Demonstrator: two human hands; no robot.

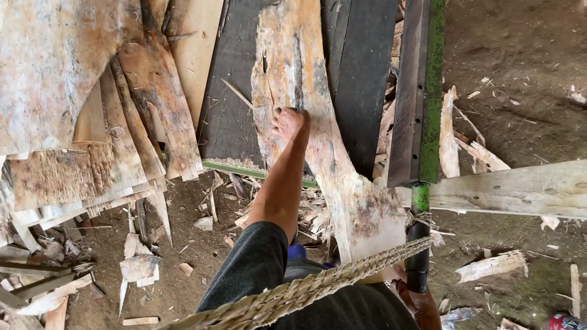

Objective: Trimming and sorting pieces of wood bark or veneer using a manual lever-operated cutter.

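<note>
Wood scraps are littering the dirt floor [520, 79] beside the dark table [361, 73]. On that table, the left hand [290, 122] is gripping a ragged veneer sheet [306, 146]; below its corner, the right hand [422, 299] is clasping a black handle [417, 256].

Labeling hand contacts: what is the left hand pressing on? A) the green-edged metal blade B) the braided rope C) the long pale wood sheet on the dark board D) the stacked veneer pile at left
C: the left hand rests fist-like on the long pale wood sheet lying over the dark board, well apart from the blade, rope and pile.
</note>
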